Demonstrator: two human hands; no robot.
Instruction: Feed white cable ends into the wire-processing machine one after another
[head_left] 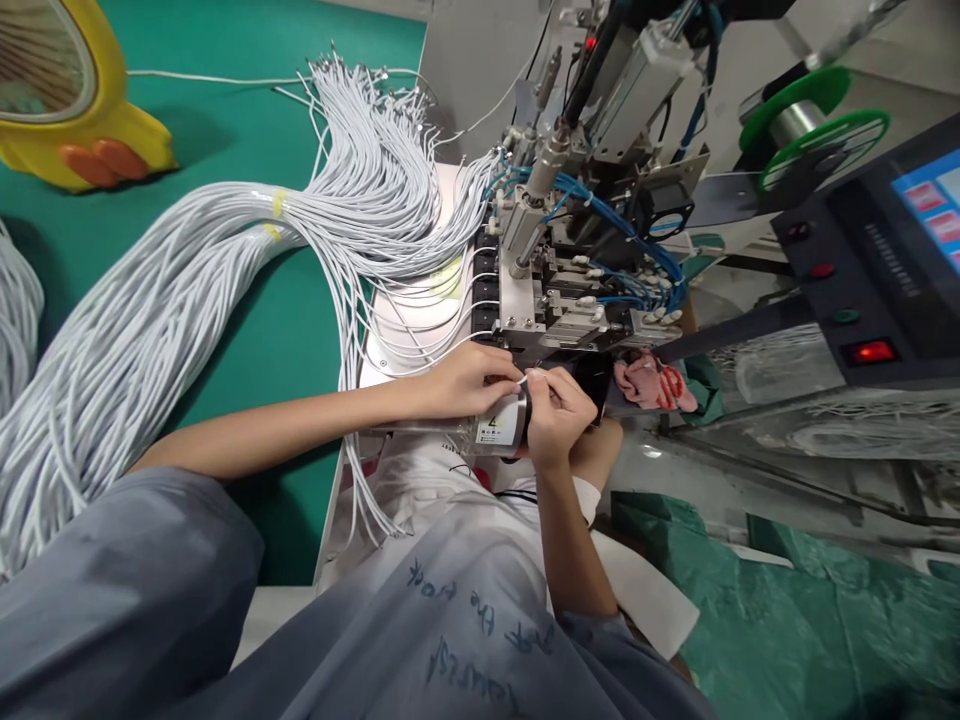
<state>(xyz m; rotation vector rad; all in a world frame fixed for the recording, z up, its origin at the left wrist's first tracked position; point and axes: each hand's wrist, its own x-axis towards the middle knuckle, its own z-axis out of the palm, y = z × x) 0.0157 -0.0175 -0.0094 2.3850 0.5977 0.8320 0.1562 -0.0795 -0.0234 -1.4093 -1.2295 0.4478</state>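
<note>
My left hand [474, 382] is closed on a white cable, beside the front of the machine [517, 300]. Just right of it, my right hand [556, 405] pinches the cable's end, where thin coloured wires show between the fingertips. The fingertips of both hands nearly meet. Below them sits a metal cylinder with a white label [499, 425]. Several white cables run from a large bundle [375, 210] into the black slots [485, 292] along the machine's left side.
A thick bundle tied with yellow bands [278, 204] lies on the green table mat [292, 500]. A yellow duck-shaped object [112, 110] stands back left. At right are a control panel [847, 270], a green reel [799, 125] and a pink cloth [645, 382].
</note>
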